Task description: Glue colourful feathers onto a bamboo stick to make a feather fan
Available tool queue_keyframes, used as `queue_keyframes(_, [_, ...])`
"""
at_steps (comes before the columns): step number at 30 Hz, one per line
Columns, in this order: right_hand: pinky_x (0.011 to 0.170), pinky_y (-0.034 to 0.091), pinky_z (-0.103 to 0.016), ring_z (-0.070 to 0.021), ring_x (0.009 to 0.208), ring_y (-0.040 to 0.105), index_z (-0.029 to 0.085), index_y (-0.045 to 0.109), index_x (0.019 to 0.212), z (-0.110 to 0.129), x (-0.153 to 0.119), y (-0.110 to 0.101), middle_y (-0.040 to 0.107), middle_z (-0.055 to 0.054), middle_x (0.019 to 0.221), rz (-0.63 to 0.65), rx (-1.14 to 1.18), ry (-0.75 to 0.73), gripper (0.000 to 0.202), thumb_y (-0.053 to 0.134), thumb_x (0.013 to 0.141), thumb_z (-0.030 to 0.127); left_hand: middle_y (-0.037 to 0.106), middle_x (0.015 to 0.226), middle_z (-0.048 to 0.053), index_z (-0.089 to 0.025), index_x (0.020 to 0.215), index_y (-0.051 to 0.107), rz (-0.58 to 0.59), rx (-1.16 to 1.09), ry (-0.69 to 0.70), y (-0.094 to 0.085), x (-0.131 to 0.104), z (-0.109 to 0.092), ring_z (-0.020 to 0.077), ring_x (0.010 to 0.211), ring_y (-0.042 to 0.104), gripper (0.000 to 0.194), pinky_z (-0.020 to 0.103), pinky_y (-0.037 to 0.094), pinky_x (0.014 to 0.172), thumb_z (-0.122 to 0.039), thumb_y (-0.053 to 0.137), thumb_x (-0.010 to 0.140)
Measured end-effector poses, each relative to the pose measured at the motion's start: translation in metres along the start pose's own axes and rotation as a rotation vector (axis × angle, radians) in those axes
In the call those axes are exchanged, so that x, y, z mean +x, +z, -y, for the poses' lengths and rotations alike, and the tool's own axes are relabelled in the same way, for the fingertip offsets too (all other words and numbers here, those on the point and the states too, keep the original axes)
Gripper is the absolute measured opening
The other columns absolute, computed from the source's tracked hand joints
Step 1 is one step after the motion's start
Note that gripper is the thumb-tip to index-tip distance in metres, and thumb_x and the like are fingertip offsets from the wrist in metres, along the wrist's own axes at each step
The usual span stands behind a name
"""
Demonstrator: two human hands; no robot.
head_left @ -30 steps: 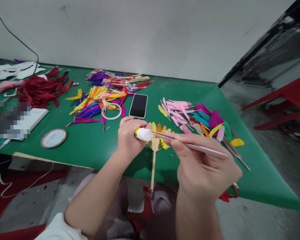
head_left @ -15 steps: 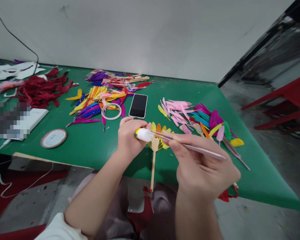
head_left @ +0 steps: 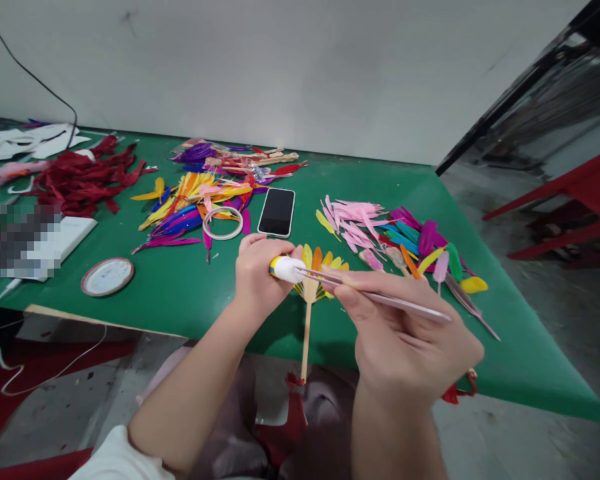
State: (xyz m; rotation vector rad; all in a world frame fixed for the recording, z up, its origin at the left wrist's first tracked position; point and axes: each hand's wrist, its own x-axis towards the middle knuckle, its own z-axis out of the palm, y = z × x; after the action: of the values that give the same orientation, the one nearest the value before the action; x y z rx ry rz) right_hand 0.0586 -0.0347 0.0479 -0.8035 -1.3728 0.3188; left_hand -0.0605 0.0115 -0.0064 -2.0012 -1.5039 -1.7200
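My left hand point(head_left: 261, 275) is wrapped round a small tube point(head_left: 287, 269) with a white top and a yellow and blue body. Tweezers point(head_left: 390, 301) are pinched in my right hand point(head_left: 413, 333), their tips touching the white top of the tube. Beneath both hands lies a feather fan point(head_left: 307, 313) with yellow and orange feathers; its wooden handle hangs over the table edge, with a red tassel point(head_left: 295, 380) at its end. My hands and the tube hide part of the fan.
Pink feathers point(head_left: 355, 217) and mixed coloured ones lie right of a phone point(head_left: 277, 212). Behind left are a tape roll point(head_left: 223, 236), a feather pile point(head_left: 180, 200) and dark red strips point(head_left: 80, 177). A round lid point(head_left: 107, 277) sits near the left front edge.
The tweezers in my right hand have shifted slightly left and down against the tube's white top. My left hand has hardly moved.
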Motion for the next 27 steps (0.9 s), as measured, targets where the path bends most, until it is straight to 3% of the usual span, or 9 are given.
queue_keyframes(6, [0.051, 0.054, -0.029, -0.0159, 0.061, 0.065, 0.024, 0.066, 0.079, 0.0004, -0.0007, -0.0016, 0.069, 0.002, 0.070, 0.030, -0.029, 0.018, 0.020, 0.066, 0.067, 0.009, 0.061, 0.057, -0.004, -0.019, 0.062, 0.055, 0.003, 0.014, -0.019, 0.0001, 0.0006, 0.0006, 0.0090, 0.052, 0.055, 0.013, 0.030, 0.044, 0.075, -0.025, 0.057, 0.073])
queue_keyframes(10, [0.052, 0.055, -0.029, -0.0154, 0.061, 0.065, 0.024, 0.066, 0.079, -0.0007, 0.0001, -0.0008, 0.068, 0.003, 0.068, -0.005, -0.026, 0.025, 0.020, 0.065, 0.067, 0.007, 0.061, 0.057, -0.003, -0.019, 0.062, 0.055, 0.010, 0.013, -0.029, -0.0011, 0.0007, -0.0009, 0.0092, 0.052, 0.055, 0.013, 0.030, 0.044, 0.075, -0.026, 0.056, 0.074])
queue_keyframes(16, [0.051, 0.053, -0.025, -0.0134, 0.061, 0.064, 0.024, 0.067, 0.080, 0.0031, -0.0003, -0.0011, 0.068, 0.004, 0.069, 0.041, -0.016, 0.018, 0.024, 0.066, 0.065, 0.004, 0.061, 0.057, -0.004, -0.019, 0.062, 0.055, 0.005, 0.005, -0.014, -0.0008, 0.0008, 0.0001, 0.0089, 0.053, 0.055, 0.012, 0.030, 0.044, 0.075, -0.024, 0.057, 0.073])
queue_keyframes(22, [0.053, 0.054, -0.027, -0.0144, 0.062, 0.065, 0.024, 0.067, 0.079, -0.0007, -0.0001, 0.0010, 0.068, 0.004, 0.070, -0.030, 0.036, 0.046, 0.026, 0.064, 0.065, 0.001, 0.061, 0.058, -0.003, -0.018, 0.064, 0.056, 0.004, -0.007, -0.013, -0.0005, 0.0001, 0.0005, 0.0089, 0.053, 0.055, 0.011, 0.031, 0.044, 0.076, -0.023, 0.058, 0.073])
queue_keyframes(27, [0.053, 0.053, -0.024, -0.0125, 0.062, 0.064, 0.024, 0.067, 0.080, 0.0019, 0.0004, -0.0012, 0.068, 0.004, 0.069, 0.030, -0.001, 0.018, 0.027, 0.065, 0.064, 0.001, 0.061, 0.057, -0.003, -0.018, 0.063, 0.055, -0.006, -0.005, -0.009, -0.0013, 0.0008, 0.0006, 0.0087, 0.053, 0.054, 0.012, 0.029, 0.044, 0.074, -0.023, 0.057, 0.073])
